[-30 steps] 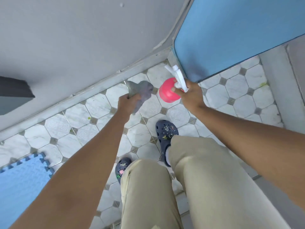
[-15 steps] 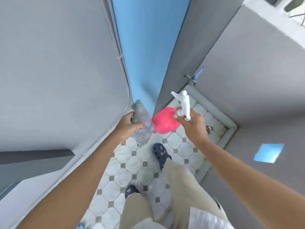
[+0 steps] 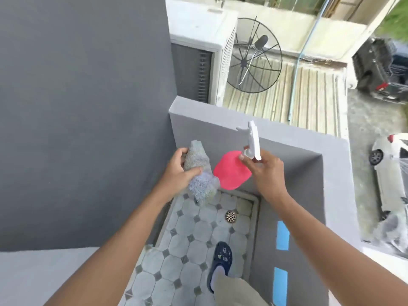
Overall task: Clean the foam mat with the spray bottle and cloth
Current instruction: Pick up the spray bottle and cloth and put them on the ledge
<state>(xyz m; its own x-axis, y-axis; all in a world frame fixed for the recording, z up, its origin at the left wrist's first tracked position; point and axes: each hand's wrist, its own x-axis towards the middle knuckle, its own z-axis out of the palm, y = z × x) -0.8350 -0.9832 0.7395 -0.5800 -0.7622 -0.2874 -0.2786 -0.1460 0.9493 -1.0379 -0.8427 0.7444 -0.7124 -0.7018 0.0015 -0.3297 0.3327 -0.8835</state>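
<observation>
My left hand grips a bunched grey cloth, which hangs below my fingers. My right hand holds a spray bottle by its neck; the pink body tilts toward the cloth and the white trigger head points up. Cloth and bottle are held chest-high, close together, in front of a grey parapet wall. No foam mat shows in the current head view.
A tiled floor with a round drain lies below. A tall grey wall stands on the left. Beyond the parapet are an air-conditioner unit, a dish antenna and parked cars. My shoe is on the tiles.
My view has swung up and right, from the floor and the leaning blue mat to the balcony corner and parapet. Both hands kept their hold on cloth and bottle.
</observation>
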